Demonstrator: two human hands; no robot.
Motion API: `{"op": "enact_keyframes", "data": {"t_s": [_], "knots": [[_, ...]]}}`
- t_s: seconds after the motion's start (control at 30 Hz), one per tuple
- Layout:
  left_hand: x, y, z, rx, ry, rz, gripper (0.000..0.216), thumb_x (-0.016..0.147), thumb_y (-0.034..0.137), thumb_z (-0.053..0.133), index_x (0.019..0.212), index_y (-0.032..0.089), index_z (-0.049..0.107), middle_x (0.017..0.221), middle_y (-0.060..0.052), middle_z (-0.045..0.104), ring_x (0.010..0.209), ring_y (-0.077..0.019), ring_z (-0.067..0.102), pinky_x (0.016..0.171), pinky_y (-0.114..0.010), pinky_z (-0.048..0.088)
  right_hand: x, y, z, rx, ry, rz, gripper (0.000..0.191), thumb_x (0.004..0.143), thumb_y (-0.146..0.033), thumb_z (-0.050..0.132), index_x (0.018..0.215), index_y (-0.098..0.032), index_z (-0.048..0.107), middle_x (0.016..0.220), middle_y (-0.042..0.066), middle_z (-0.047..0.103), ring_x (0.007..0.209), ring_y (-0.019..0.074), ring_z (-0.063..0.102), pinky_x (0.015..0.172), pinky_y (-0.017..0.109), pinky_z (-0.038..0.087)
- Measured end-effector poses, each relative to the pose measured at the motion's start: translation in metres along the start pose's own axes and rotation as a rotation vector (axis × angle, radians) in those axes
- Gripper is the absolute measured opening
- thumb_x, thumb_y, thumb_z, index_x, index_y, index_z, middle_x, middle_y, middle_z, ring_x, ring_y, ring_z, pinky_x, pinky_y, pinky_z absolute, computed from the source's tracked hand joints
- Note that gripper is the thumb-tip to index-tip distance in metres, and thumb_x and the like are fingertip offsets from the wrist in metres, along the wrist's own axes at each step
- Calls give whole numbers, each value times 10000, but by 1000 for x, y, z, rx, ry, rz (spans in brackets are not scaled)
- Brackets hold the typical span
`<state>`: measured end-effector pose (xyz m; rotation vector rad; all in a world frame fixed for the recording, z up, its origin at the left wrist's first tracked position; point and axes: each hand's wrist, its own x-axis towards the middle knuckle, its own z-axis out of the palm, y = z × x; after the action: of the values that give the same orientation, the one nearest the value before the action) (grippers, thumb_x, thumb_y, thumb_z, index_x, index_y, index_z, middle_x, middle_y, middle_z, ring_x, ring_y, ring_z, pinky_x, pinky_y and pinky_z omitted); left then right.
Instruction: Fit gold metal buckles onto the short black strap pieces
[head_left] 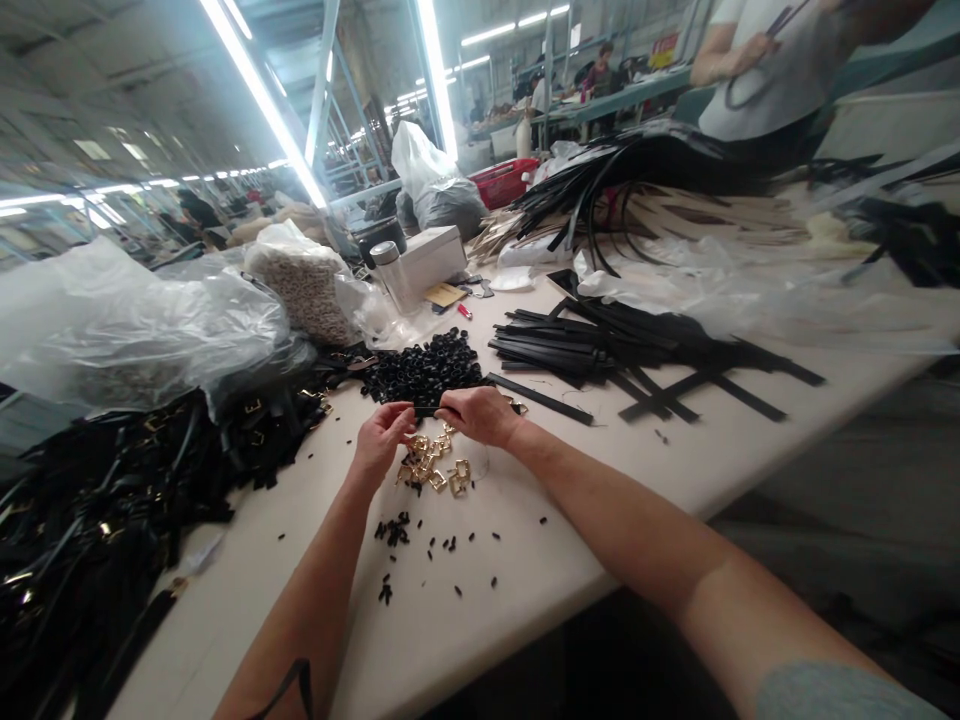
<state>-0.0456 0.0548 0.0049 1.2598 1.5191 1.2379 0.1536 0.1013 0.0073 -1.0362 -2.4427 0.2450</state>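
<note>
Both hands are raised over the middle of the table, fingertips pinched and facing each other. What looks like a thin dark strand runs between my left hand and my right hand; its exact kind is too small to make out. Just below them lies a small heap of gold-coloured metal buckles. Behind the fingers is a pile of small black loops. Tiny black pieces are scattered nearer to me on the pale tabletop.
Black strips lie to the right, longer straps behind them. At left are a heap of black straps with buckles and plastic bags. A clear bottle and white box stand behind. Another person is at the back right.
</note>
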Motion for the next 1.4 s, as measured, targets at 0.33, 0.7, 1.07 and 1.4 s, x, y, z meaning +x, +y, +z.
{"op": "enact_keyframes", "data": {"t_s": [0.33, 0.7, 1.07, 1.4], "knots": [[2, 4, 19, -82, -83, -74, 379, 592, 465, 786, 734, 140, 652, 606, -18, 626, 535, -118, 545, 505, -220, 422, 1, 1, 4, 54, -17, -2, 362, 867, -467, 593, 1120, -209, 602, 965, 49, 719, 825, 177, 665, 643, 246, 362], [12, 13, -4, -47, -6, -62, 411, 588, 489, 786, 780, 149, 659, 701, -47, 665, 606, -141, 591, 557, -241, 438, 3, 4, -8, -61, -78, 58, 312, 954, -426, 453, 917, -180, 641, 903, 59, 708, 791, 164, 641, 618, 255, 312], [-12, -2, -29, 268, -133, -87, 331, 566, 380, 794, 833, 197, 724, 746, -51, 675, 560, -141, 552, 498, -241, 409, 3, 6, -7, -68, -100, 164, 286, 949, -402, 455, 920, -194, 650, 908, 57, 710, 779, 163, 628, 626, 261, 319], [-12, 6, -7, 616, -66, 205, 69, 605, 235, 743, 641, 242, 684, 643, 6, 601, 578, -147, 511, 556, -254, 364, 3, 6, -7, -61, -117, 159, 290, 939, -407, 469, 914, -189, 657, 905, 68, 708, 781, 172, 629, 614, 263, 322]]}}
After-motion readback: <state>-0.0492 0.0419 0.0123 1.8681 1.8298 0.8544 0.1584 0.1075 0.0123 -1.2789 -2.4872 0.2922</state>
